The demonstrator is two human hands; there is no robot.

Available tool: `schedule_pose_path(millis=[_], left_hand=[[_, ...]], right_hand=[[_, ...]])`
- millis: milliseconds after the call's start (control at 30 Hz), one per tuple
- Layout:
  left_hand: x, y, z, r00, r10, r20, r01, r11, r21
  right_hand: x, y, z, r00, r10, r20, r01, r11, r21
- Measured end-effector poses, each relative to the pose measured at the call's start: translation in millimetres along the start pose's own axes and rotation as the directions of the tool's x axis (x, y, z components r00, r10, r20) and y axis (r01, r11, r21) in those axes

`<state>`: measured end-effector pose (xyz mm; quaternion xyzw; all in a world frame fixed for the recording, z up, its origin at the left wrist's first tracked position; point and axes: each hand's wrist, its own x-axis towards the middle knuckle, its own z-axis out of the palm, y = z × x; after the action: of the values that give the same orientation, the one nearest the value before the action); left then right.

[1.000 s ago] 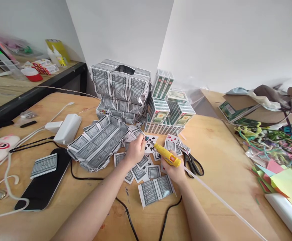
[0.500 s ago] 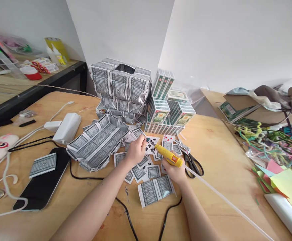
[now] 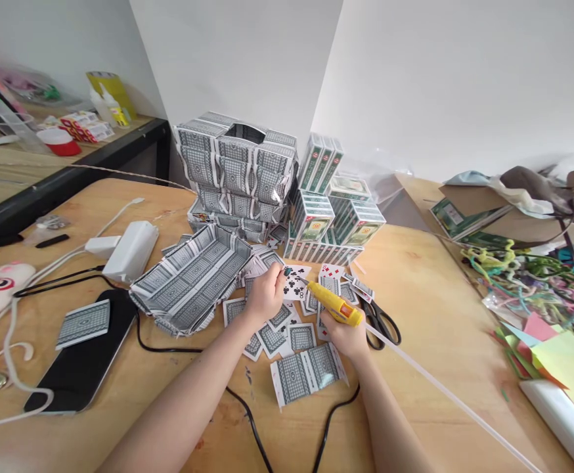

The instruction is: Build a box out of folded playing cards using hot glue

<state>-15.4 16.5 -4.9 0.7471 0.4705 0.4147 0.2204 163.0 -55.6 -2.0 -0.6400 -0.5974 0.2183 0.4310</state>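
Pinched in my left hand [image 3: 266, 294] is a playing card [image 3: 295, 289], an eight of clubs, face up. My right hand [image 3: 345, 334] is closed around a yellow hot glue gun [image 3: 333, 303], its tip at the card's right part. A long white glue stick [image 3: 444, 387] sticks out of the gun's back. Loose cards [image 3: 272, 340] lie under and around both hands. Nearer to me rests a joined piece of cards [image 3: 309, 374] with folded-up ends. Left of my left hand stands an open tray made of cards [image 3: 193, 279].
Behind the tray rises a card-built box [image 3: 238, 174], with stacked card packs [image 3: 333, 220] beside it. Black scissors [image 3: 383, 325] lie right of the glue gun. A phone [image 3: 83, 358], a white adapter [image 3: 132, 253] and cables occupy the left. Sticky notes [image 3: 567, 358] and tangled cords [image 3: 528, 289] lie right.
The card and my left hand have shifted slightly left. The glue gun's tip has also moved a little left and up along the card. Both grips are unchanged.
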Motion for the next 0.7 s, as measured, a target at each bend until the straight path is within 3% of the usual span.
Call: schedule_pose_path(millis=[367,500,600,700], left_hand=[[0.4,1.3,-0.9,0.999,-0.033,-0.034,0.032,0.999,-0.038],[0.9,0.7,-0.9,0.997,-0.026,-0.077,0.023,0.999,-0.03],[2.3,-1.5,-1.0,0.993,-0.049,-0.105,0.045,0.998,-0.042],[4.2,-3.6,-1.9,0.989,-0.072,-0.132,0.063,0.996,-0.068]], right_hand=[[1.0,2.2,-2.4,0.997,0.072,-0.012,-0.072,0.997,0.002],[1.6,0.6,-0.2,0.987,0.124,-0.103,-0.123,0.992,0.022],[7.0,-2.9,-7.2,0.944,0.252,-0.214,-0.234,0.966,0.107],[17.9,-1.6,-30.0,0.843,0.441,-0.308,-0.36,0.888,0.286]])
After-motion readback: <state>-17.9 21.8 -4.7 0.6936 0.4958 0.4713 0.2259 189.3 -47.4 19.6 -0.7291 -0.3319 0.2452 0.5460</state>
